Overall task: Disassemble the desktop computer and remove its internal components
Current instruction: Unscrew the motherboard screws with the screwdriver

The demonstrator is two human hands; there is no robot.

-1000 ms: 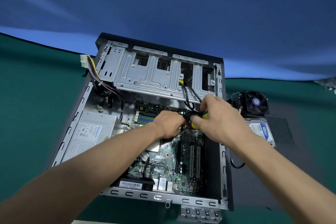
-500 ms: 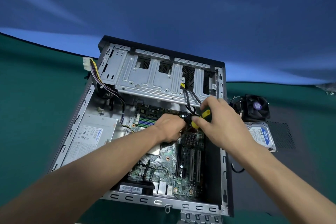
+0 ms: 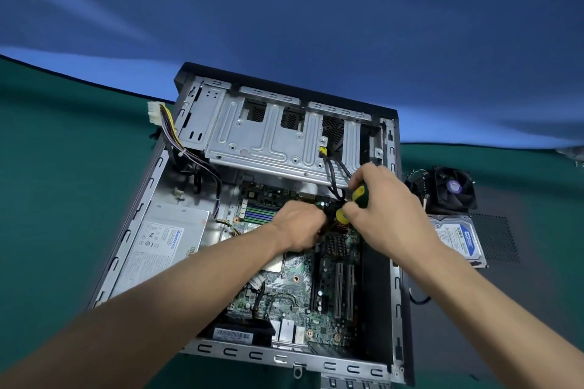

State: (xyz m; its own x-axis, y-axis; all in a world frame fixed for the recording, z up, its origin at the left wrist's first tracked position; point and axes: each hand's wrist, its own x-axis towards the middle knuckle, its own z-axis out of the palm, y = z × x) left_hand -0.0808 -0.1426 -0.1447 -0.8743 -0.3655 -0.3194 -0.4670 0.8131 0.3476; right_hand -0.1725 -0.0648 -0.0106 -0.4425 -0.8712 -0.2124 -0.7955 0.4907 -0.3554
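Two hands meet over the motherboard [image 3: 319, 294] inside the open computer case [image 3: 132, 230], which lies on its side on the green tabletop [image 3: 63, 183]. Your right hand [image 3: 384, 211] is curled around a screwdriver [image 3: 357, 196] with a yellow-and-green handle, its tip hidden down among the black cables [image 3: 331, 172] near the top edge of the board. Your left hand [image 3: 300, 224] is curled just beside it, touching the same spot — what its fingers hold cannot be told. Further out in the case, the power supply [image 3: 164, 243] sits at the left and the metal drive cage [image 3: 268, 136] spans the far end, with a white connector [image 3: 154, 112] on coloured wires hanging over the left wall. To the right of the case a cooler fan [image 3: 452, 188] and a hard drive [image 3: 458, 238] lie on a dark perforated panel [image 3: 499, 237].
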